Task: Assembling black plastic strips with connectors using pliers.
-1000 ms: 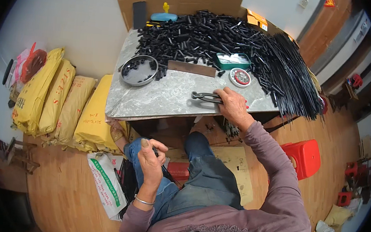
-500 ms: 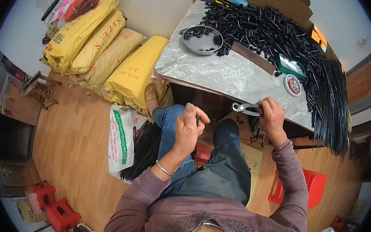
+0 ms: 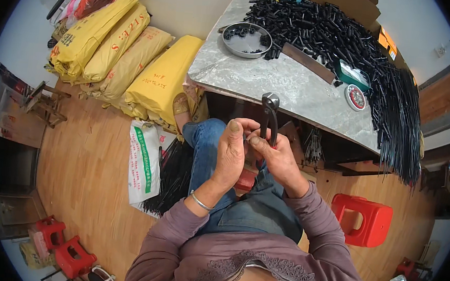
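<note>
In front of my knees my two hands are together, fingertips close to each other. My right hand [image 3: 282, 162] is closed round a pair of end-cutting pliers [image 3: 270, 106], whose jaws point up and away from me. Its thumb and forefinger also pinch toward the fingers of the other hand. Thumb up and fingers curled, my left hand [image 3: 229, 156] is closed. Something small and thin seems to lie between the fingertips, too small to name. A silver bracelet [image 3: 200, 201] rings my left wrist.
Beyond my knees stands a grey marbled table [image 3: 291, 98] with a heap of black tube-like pieces [image 3: 318, 31]. On it lie a round metal dish [image 3: 246, 54], a brown strip [image 3: 308, 64] and a small bowl [image 3: 355, 97]. Yellow sacks [image 3: 161, 77] lie left; a red stool [image 3: 371, 223] stands right.
My right hand has come left and inward to meet my left hand. The pliers have turned from pointing left to pointing away from me.
</note>
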### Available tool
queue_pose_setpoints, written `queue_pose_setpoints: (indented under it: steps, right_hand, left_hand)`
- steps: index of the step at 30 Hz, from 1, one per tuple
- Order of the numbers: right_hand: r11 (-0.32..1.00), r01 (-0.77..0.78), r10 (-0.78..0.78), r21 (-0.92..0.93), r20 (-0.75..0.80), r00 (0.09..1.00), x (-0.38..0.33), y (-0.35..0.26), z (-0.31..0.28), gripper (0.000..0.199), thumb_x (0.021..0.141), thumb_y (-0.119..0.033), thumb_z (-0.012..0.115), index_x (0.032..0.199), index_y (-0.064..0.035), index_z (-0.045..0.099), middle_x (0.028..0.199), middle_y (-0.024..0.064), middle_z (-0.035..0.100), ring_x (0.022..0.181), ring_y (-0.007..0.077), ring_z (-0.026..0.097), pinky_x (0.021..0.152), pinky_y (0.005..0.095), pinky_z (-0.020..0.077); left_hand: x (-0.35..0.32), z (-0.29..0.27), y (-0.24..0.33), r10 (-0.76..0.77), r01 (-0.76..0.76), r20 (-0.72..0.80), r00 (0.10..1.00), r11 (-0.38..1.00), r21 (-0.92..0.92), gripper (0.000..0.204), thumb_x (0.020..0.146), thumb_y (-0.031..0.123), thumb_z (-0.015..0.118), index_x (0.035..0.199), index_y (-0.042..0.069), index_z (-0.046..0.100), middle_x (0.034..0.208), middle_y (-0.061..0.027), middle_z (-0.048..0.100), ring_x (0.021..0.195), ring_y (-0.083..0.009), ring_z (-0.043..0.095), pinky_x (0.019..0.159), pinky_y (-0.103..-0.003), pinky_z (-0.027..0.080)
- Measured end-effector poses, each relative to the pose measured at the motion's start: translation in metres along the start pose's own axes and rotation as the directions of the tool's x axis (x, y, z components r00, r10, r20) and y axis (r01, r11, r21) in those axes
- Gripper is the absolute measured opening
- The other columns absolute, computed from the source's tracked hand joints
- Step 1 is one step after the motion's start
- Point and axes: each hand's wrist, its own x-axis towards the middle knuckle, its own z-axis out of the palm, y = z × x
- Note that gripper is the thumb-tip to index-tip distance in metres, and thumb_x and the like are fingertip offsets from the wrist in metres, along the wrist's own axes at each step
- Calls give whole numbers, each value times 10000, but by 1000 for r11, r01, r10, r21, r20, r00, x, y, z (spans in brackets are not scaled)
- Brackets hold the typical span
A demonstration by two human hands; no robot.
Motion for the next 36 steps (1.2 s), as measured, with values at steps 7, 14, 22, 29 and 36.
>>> queue_pose_setpoints:
  steps: [7,14,22,29,36]
  right_hand:
    - [998,-54,54,-35,-3,999,3,15,-4,144,953,-160,555,926,-21,581,662,-42,456,591,57,397,529,227,326]
    - [997,-40,38,-64,-37,999,3,19,-1,145,950,-165,562,918,-25,581,673,-38,463,598,61,399,532,234,324]
    - [998,-17,15,-55,-40,999,1,17,1,151,947,-176,571,914,-29,582,679,-38,464,600,66,403,539,236,329]
    - [999,4,-5,-37,-41,999,0,26,-7,162,937,-190,586,933,-32,623,722,-10,590,566,28,430,494,200,336]
    - [1000,1,-1,3,-47,999,-2,23,-4,164,930,-195,601,925,-33,624,712,-17,576,571,32,424,499,203,330]
  left_hand:
    - [-1,-8,-1,12,-11,14,1000,1000,-22,559,1010,494,291,974,20,585,879,-32,559,808,-94,514,734,-230,447]
    - [0,-10,-6,31,-30,17,999,999,-30,542,1018,467,295,954,18,591,887,-32,531,821,-96,512,739,-235,441]
    - [-1,-8,-7,27,-26,16,1000,999,-47,521,1019,449,315,951,11,589,891,-36,533,799,-98,524,714,-235,450]
    - [-1,-6,-5,16,-14,21,1000,998,-56,535,1010,473,324,945,10,584,880,-34,529,790,-95,523,697,-229,456]
    - [-2,-6,-4,18,-16,26,999,998,-57,546,1006,484,329,941,5,583,874,-34,532,791,-100,523,701,-233,455]
